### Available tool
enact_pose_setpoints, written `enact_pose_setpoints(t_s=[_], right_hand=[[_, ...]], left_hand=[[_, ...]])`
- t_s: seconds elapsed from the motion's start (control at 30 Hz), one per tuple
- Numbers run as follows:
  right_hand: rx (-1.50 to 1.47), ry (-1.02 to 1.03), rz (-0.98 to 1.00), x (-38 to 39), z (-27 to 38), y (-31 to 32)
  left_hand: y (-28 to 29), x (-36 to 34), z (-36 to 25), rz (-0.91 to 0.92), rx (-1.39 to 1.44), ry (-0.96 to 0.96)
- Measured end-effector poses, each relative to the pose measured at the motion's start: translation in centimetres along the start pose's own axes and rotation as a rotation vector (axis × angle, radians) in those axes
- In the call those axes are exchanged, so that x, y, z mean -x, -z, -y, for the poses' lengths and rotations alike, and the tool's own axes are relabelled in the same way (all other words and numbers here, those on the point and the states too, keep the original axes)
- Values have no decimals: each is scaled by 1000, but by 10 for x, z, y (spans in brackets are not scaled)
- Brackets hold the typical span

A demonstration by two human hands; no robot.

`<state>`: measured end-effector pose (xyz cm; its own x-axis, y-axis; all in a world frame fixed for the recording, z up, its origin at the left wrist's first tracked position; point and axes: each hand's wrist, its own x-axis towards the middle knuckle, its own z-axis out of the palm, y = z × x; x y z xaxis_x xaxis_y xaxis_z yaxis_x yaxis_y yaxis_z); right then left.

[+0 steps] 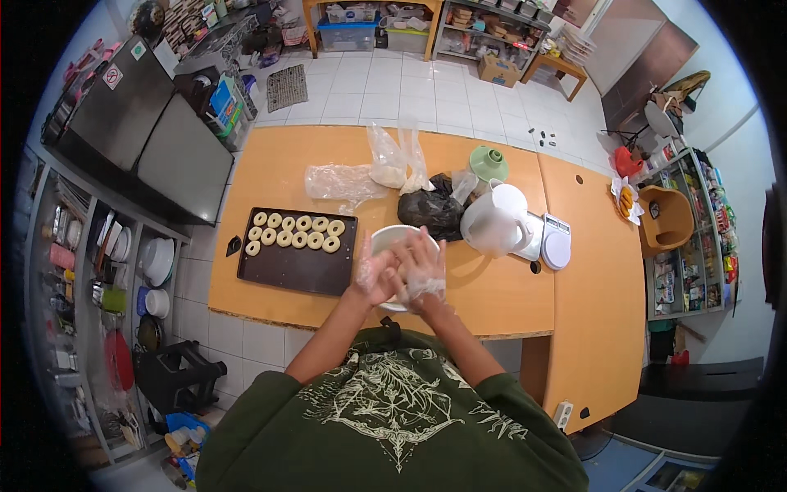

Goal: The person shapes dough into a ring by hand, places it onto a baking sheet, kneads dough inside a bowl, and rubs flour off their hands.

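My left hand [376,272] and my right hand [421,269] are both in thin clear plastic gloves, pressed together palm to palm over a white bowl [385,238] on the orange table [270,172]. Something pale may lie between the palms, but it is hidden. A dark baking tray [287,271] lies left of the bowl, with several pale dough rings [297,230] in two rows along its far side.
Beyond the bowl sit a black plastic bag [432,211], clear plastic bags [344,180], a white jug [494,220], a green lid [489,162] and a white kitchen scale [556,242]. Shelves with crockery [123,271] stand at the left. A second orange table [602,303] adjoins at the right.
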<state>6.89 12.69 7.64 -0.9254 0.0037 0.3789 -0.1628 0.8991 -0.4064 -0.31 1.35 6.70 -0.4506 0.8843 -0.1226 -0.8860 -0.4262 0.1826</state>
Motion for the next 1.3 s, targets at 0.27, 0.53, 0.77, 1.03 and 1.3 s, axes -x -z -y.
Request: enact_pose_setpoints(t_s=[0.27, 0.53, 0.77, 1.03, 1.3], right_hand=[[-225, 188, 238, -1, 26, -10], [77, -121, 71, -14, 2, 6], [-304, 112, 133, 10, 3, -20], [46, -147, 341, -12, 37, 19], [45, -131, 66, -24, 26, 23]], left_hand=[[37, -10, 22, 317, 149, 24], [-14, -4, 25, -185, -172, -120], [11, -5, -8, 22, -106, -39], [-10, 2, -2, -147, -34, -86], [7, 4, 23, 254, 250, 121]])
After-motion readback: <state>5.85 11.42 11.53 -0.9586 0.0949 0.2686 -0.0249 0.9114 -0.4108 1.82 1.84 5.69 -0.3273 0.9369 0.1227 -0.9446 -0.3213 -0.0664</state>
